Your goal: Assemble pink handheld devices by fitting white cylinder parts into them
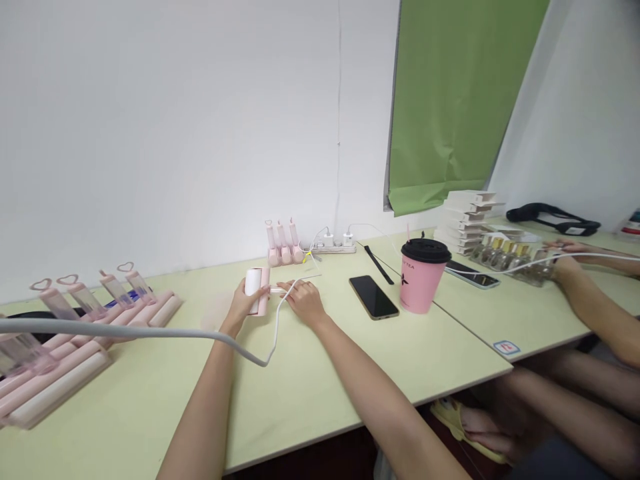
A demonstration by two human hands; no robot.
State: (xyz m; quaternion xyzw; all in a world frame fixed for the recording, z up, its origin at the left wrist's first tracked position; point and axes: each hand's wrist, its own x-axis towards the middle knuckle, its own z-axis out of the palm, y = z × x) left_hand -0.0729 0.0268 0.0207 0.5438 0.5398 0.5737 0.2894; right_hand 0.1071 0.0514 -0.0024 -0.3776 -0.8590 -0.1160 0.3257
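Note:
A pink and white device is gripped in my left hand, its thumb across the front. My right hand pinches the white plug end of a cable against the right side of the device. Whether the plug is inside a port cannot be made out. The cable loops below my hands and runs off to the left, close to the camera. Behind my hands, several pink devices with clear tubes stand by the wall.
More pink devices lie at the left. A power strip sits by the wall. Rightward are a black phone, a pink cup, stacked white boxes and glass bottles near another person's hand.

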